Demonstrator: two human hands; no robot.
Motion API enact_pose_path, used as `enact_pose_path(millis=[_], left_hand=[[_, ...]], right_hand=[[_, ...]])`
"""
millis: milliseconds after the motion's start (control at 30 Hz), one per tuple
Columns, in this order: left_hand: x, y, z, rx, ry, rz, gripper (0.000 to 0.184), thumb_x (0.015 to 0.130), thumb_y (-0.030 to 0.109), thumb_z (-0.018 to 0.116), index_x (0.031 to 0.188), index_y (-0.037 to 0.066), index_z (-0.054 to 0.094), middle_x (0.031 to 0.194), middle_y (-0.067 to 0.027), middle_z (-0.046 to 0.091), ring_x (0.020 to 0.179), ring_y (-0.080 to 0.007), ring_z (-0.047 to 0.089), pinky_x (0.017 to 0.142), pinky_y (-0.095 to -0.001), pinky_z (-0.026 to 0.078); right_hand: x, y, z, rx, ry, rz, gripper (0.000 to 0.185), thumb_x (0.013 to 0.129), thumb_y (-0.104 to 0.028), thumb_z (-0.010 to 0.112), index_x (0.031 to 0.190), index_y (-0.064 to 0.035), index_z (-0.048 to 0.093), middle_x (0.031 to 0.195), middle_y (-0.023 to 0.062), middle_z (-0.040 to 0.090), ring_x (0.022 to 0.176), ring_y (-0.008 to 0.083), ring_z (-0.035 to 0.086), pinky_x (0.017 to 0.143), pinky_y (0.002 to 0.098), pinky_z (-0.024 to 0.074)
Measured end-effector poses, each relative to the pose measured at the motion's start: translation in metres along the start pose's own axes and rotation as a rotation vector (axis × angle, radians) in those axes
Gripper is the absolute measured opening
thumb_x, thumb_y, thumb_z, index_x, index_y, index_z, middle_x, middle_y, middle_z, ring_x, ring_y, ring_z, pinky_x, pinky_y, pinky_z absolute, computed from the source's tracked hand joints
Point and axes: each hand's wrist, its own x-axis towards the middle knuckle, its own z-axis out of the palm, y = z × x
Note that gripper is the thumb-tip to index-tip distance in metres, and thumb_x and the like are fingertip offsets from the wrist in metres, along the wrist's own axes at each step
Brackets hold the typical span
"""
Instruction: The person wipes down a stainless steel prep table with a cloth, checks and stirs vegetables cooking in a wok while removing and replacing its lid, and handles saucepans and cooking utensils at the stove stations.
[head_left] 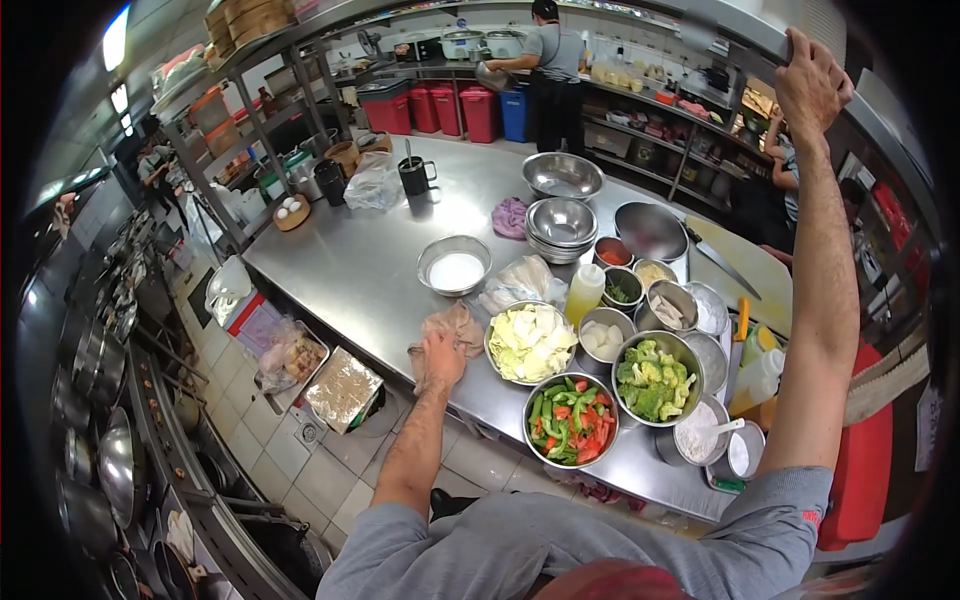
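Note:
My left hand (441,360) rests on a crumpled brown cloth (462,326) near the steel table's front edge, its fingers bent onto the fabric. Raised at the upper right, my right hand (812,85) has its fingers wrapped over the edge of the overhead metal shelf (740,35). Right of the cloth sits a bowl of chopped cabbage (530,342). Below it is a bowl of green and red peppers (571,420), with a bowl of broccoli (655,381) beside that. A bowl of white powder (455,271) stands just behind the cloth.
Stacked steel bowls (561,222), a squeeze bottle (585,292) and a knife (724,264) on a cutting board (765,285) occupy the right side. A black mug (413,175) stands at the back. A co-worker (553,75) stands beyond the table; another person is partly visible at right.

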Motion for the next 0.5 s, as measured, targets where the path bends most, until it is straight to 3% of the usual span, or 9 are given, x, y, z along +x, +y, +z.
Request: enact_pose_path(millis=[100,167,200,267,300,333,367,433,500], left_hand=[[-0.006,-0.001,-0.007,-0.015,-0.017,0.024,0.048,0.076,0.024,0.064,0.119,0.007,0.051,0.122,-0.0185,0.043,0.115,-0.0358,0.038,0.099,-0.0409,0.033],[-0.014,-0.014,-0.018,-0.307,0.04,0.094,0.05,0.076,0.021,0.064,0.121,0.005,0.048,0.125,-0.02,0.041,0.117,-0.0347,0.039,0.099,-0.0391,0.033],[-0.027,-0.019,-0.024,-0.3,0.047,0.069,0.05,0.076,0.021,0.064,0.121,0.005,0.048,0.125,-0.02,0.041,0.117,-0.0347,0.039,0.099,-0.0391,0.033],[-0.046,-0.03,-0.04,-0.322,0.243,0.027,0.05,0.076,0.019,0.065,0.12,0.002,0.048,0.127,-0.0202,0.041,0.117,-0.0331,0.041,0.099,-0.0375,0.034],[-0.061,-0.043,-0.044,-0.287,0.331,0.003,0.045,0.076,0.018,0.065,0.115,0.0,0.051,0.121,-0.0188,0.046,0.114,-0.0319,0.044,0.098,-0.0369,0.035],[-0.076,-0.061,-0.047,-0.27,0.367,-0.041,0.045,0.076,0.018,0.065,0.115,0.0,0.051,0.121,-0.0188,0.046,0.114,-0.0319,0.044,0.098,-0.0369,0.035],[-0.097,-0.085,-0.046,-0.288,0.346,-0.121,0.043,0.075,0.018,0.065,0.112,0.001,0.053,0.118,-0.0178,0.049,0.112,-0.0314,0.045,0.097,-0.0369,0.036],[-0.15,-0.137,-0.032,-0.285,0.364,-0.267,0.036,0.075,0.017,0.066,0.106,0.001,0.057,0.109,-0.0167,0.054,0.107,-0.0314,0.048,0.096,-0.0373,0.037],[-0.224,-0.191,-0.02,-0.122,0.124,-0.514,0.041,0.075,0.026,0.065,0.107,0.002,0.057,0.108,-0.0176,0.056,0.106,-0.0328,0.05,0.094,-0.0378,0.039]], right_hand=[[0.0,0.0,-0.002,-0.017,-0.035,0.014,0.048,0.077,-0.018,0.052,0.123,-0.0319,0.046,0.121,-0.0009,0.048,0.118,0.0222,0.04,0.101,0.0445,0.0188],[-0.001,0.004,0.006,-0.012,0.031,-0.003,0.047,0.078,-0.018,0.05,0.123,-0.0315,0.046,0.121,-0.0001,0.049,0.117,0.0241,0.041,0.1,0.0445,0.0226],[-0.002,0.006,0.009,0.014,0.025,-0.009,0.047,0.078,-0.018,0.05,0.123,-0.0315,0.046,0.121,-0.0001,0.049,0.117,0.0241,0.041,0.1,0.0445,0.0226],[0.002,0.012,0.011,-0.031,0.004,-0.057,0.045,0.08,-0.019,0.048,0.123,-0.0306,0.046,0.121,0.001,0.05,0.113,0.0266,0.045,0.098,0.0446,0.0275],[0.0,0.013,0.009,0.04,0.155,-0.113,0.033,0.081,-0.022,0.05,0.114,-0.0235,0.052,0.11,0.0051,0.052,0.102,0.0251,0.049,0.091,0.0409,0.0339],[0.001,0.015,0.012,0.118,0.315,-0.159,0.025,0.082,-0.025,0.051,0.105,-0.0164,0.058,0.099,0.0091,0.054,0.091,0.0235,0.052,0.084,0.0373,0.0402],[0.006,0.041,0.066,0.288,0.092,-0.062,0.029,0.083,-0.028,0.049,0.111,-0.0229,0.055,0.1,0.0051,0.056,0.089,0.0232,0.054,0.084,0.0415,0.0362],[0.005,0.039,0.057,0.266,0.142,-0.133,0.026,0.082,-0.029,0.051,0.107,-0.0215,0.056,0.097,0.0053,0.056,0.089,0.0234,0.053,0.082,0.0415,0.0361],[0.004,0.033,0.046,0.239,0.218,-0.186,0.024,0.081,-0.03,0.052,0.102,-0.0202,0.056,0.094,0.0056,0.056,0.088,0.0236,0.053,0.08,0.0414,0.036]])
